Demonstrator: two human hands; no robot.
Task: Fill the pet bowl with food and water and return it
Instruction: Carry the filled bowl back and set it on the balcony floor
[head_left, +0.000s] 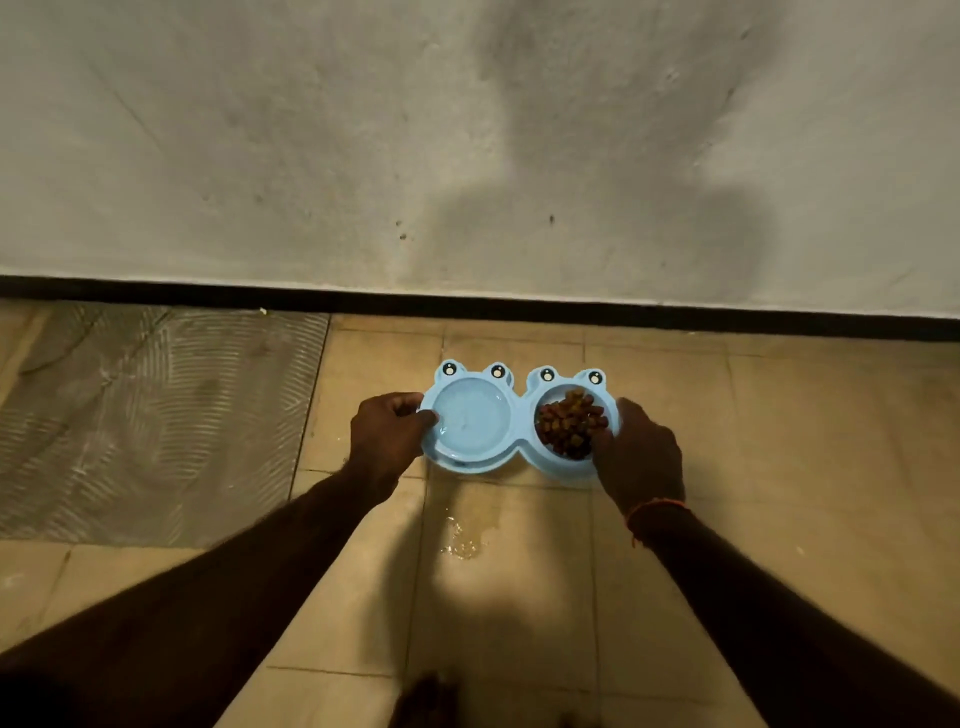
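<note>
While my left hand (387, 434) and right hand (641, 457) grip the filled pet bowl (519, 421), return step: lower level onto floor (779, 415) by wall (467, 156).

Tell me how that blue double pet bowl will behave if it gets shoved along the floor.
The blue double bowl looks like rigid moulded plastic, so it would probably slide as one stiff piece. Its water side would likely slosh; a wet patch already marks the tiles. The heaped kibble may spill if jolted.
</note>
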